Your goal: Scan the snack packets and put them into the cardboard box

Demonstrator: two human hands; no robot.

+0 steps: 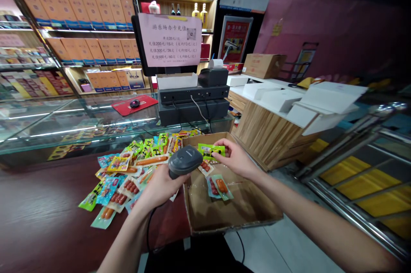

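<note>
A dark handheld scanner (pixel 185 161) is gripped in my left hand (pixel 165 187), its head pointing right. My right hand (pixel 233 157) pinches a green and yellow snack packet (pixel 211 150) just in front of the scanner, over the far part of a shallow cardboard box (pixel 234 215). Inside the box lie a few sausage packets (pixel 221 187). To the left of the scanner, a loose pile of colourful sausage packets (pixel 130 185) spreads over the dark red counter (pixel 48 209).
Beyond the pile stand a monitor with a pink sign (pixel 170 42) and a cash drawer unit (pixel 194 104). A red mat (pixel 135 104) with a mouse lies on the glass counter. Metal railings (pixel 356 170) are at right. A black cable hangs below the scanner.
</note>
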